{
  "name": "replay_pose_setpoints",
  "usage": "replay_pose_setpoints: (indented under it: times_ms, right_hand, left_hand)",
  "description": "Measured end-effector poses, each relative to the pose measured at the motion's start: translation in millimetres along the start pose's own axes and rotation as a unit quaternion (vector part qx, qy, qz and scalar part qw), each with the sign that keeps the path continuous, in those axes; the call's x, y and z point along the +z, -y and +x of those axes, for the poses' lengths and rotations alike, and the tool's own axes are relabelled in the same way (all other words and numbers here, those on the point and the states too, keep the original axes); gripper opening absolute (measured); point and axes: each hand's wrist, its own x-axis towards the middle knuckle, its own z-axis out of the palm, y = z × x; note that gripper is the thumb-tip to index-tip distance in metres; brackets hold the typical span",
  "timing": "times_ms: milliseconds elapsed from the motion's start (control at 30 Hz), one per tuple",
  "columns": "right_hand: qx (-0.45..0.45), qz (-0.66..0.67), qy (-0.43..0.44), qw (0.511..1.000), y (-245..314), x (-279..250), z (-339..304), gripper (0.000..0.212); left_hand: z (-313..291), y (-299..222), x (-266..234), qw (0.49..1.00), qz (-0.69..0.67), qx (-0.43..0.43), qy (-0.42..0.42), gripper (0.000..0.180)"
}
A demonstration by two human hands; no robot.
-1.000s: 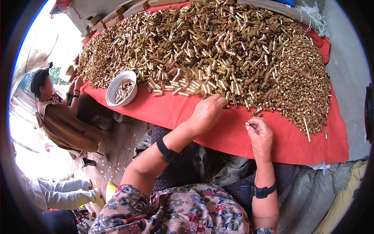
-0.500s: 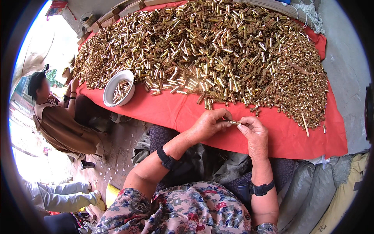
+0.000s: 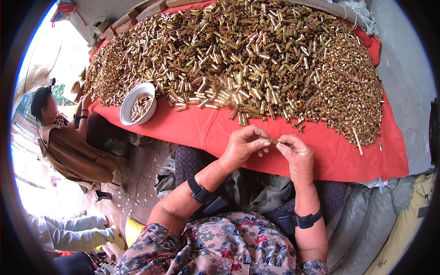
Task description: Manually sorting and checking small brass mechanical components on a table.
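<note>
Between my two hands, over the front edge of the red cloth (image 3: 192, 130), is a small brass-coloured metal tube (image 3: 274, 141). My left hand (image 3: 247, 145) pinches one end with thumb and fingers. At the other end, the thumb and fingertips of my right hand (image 3: 299, 155) close on it. Fingertips cover much of the piece, so I cannot tell whether it is one part or two joined. Beyond my hands spreads a large heap of similar brass-coloured tubes (image 3: 206, 59). Smaller short brass-coloured pieces (image 3: 350, 98) are heaped on the right.
A white bowl (image 3: 125, 112) with some tubes in it stands left on the cloth. A thin wooden stick (image 3: 357, 141) lies by the short pieces. Another person (image 3: 68, 142) sits at the left, hands at the heap. Grey sacks (image 3: 362, 224) stand at the lower right.
Both hands keep hold of the tube, and its tilt between my fingertips has changed slightly. Fingers of my left hand have shifted a little. The whole view has moved slightly.
</note>
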Motion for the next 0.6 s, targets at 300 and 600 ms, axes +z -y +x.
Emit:
replay_pose_setpoints:
  times_ms: [300,600]
  right_hand:
    - [-0.145,-0.509,0.033,0.848,10.8,-13.0,3.4,0.018]
    - [-0.147,-0.616,-0.068,0.771,-6.3,-35.8,31.4,0.024]
  left_hand:
    - [9.6,5.8,23.6,0.808,0.538,0.202,0.127,0.008]
    - [24.7,-1.2,7.9,0.865,0.461,0.185,-0.075,0.013]
